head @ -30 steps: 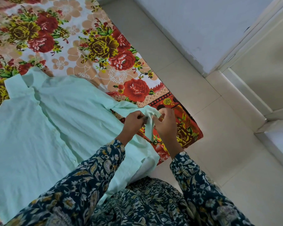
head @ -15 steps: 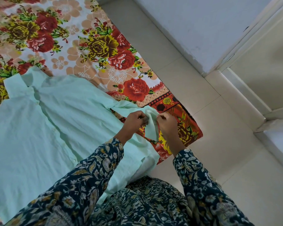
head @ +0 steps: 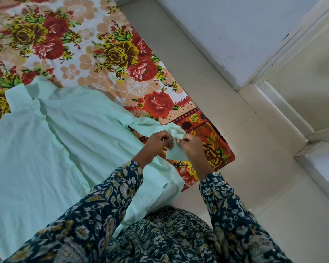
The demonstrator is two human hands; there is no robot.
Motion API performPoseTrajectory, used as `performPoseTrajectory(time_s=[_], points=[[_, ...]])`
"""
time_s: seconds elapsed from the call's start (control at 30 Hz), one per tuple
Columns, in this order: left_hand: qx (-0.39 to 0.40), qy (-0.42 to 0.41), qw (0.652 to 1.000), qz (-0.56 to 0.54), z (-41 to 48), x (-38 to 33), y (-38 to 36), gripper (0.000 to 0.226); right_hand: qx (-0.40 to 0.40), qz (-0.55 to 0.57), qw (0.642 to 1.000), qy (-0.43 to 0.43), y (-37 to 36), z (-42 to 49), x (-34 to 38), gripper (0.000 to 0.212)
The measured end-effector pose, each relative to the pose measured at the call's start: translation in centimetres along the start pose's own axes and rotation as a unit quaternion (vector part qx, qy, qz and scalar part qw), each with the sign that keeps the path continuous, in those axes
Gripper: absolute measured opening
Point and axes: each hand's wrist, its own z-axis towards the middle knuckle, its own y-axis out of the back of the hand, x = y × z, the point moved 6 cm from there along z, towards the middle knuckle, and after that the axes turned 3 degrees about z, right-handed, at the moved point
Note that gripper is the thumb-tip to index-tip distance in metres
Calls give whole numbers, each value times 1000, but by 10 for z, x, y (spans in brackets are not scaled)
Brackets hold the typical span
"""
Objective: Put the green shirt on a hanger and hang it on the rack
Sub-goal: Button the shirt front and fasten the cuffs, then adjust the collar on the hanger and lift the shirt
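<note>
The pale green shirt (head: 68, 141) lies spread flat on a flowered bedsheet (head: 106, 54), collar at the upper left. One sleeve stretches right toward the bed's corner. My left hand (head: 156, 144) and my right hand (head: 190, 147) meet at that sleeve's cuff (head: 176, 133), both pinching its fabric; a flap of the cuff hangs below between them. No hanger or rack is in view.
The bed's corner (head: 224, 154) juts out over a cream tiled floor (head: 254, 177). A white wall (head: 235, 25) and a door frame (head: 285, 103) stand at the right. My patterned dark sleeves fill the bottom of the view.
My hands stayed at the cuff and worked its fabric; the right hand shifted slightly down and left, and the cuff's flap now hangs between the hands.
</note>
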Motion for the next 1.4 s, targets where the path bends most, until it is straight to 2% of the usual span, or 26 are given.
performPoseTrajectory(time_s=[0.1, 0.2, 0.3, 0.4, 0.53, 0.67, 0.9, 1.1, 1.27, 1.4], points=[[-13, 21, 997, 79, 1, 5, 9, 13, -21, 7, 1000, 9, 4, -2, 4, 22], [-34, 44, 990, 128, -3, 16, 30, 14, -53, -26, 997, 56, 3, -8, 17, 17], [-68, 56, 991, 97, -22, 25, 61, 11, -4, -44, 997, 62, -23, -10, 28, 11], [-110, 62, 991, 49, -45, 33, 101, 11, 70, 19, 997, 11, -63, -15, 39, 23], [-176, 69, 982, -22, -87, 54, 172, 16, 157, 36, 987, -25, -136, -35, 62, 23], [-236, 64, 968, -64, -138, 79, 254, 14, 212, 28, 977, -12, -219, -60, 101, 21], [-296, 57, 951, -74, -167, 99, 369, 16, 243, 1, 970, 18, -316, -67, 163, 16], [-347, 60, 932, -84, -135, 102, 457, 19, 252, -36, 966, 38, -391, -20, 218, 17], [-385, 77, 920, 0, -72, 99, 529, 27, 253, -97, 958, 88, -455, 48, 269, 16], [-354, 110, 909, 189, -2, 94, 583, 40, 239, -219, 921, 216, -514, 112, 315, 32]])
